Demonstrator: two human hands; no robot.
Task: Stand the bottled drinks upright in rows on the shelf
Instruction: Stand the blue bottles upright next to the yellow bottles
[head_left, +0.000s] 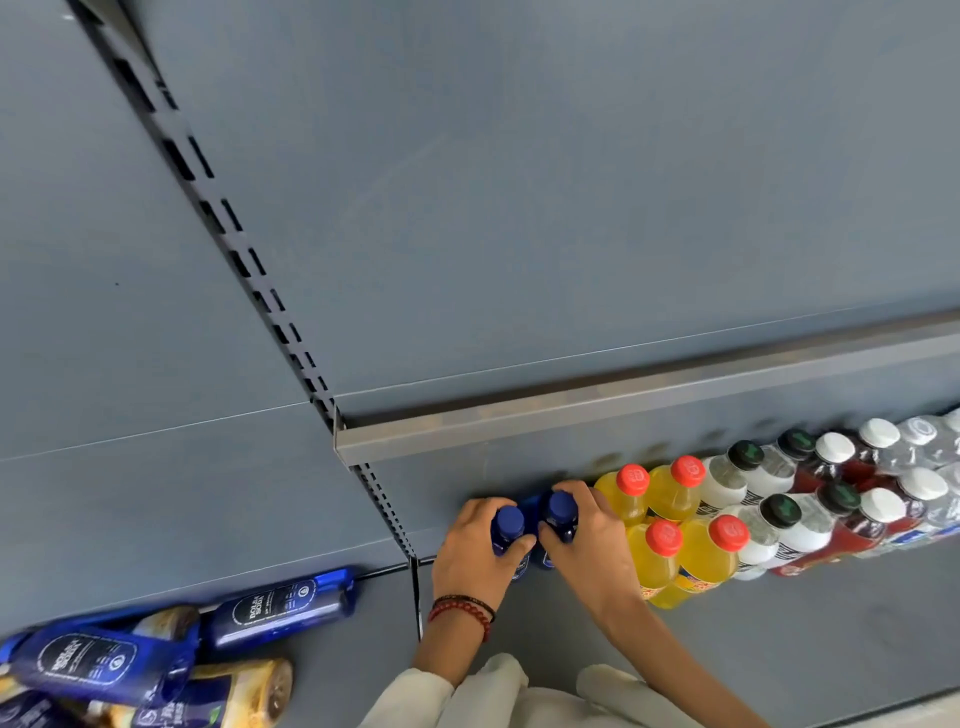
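Seen from above, a grey shelf (805, 623). The left hand (475, 558) wraps its fingers around one upright dark blue bottle (508, 525); the right hand (587, 540) grips a second blue bottle (560, 512) just beside it, near the shelf's back wall. Rows of yellow bottles (670, 525), then white and red ones, stand to the right. More blue bottles lying flat (280, 605) sit at the left end.
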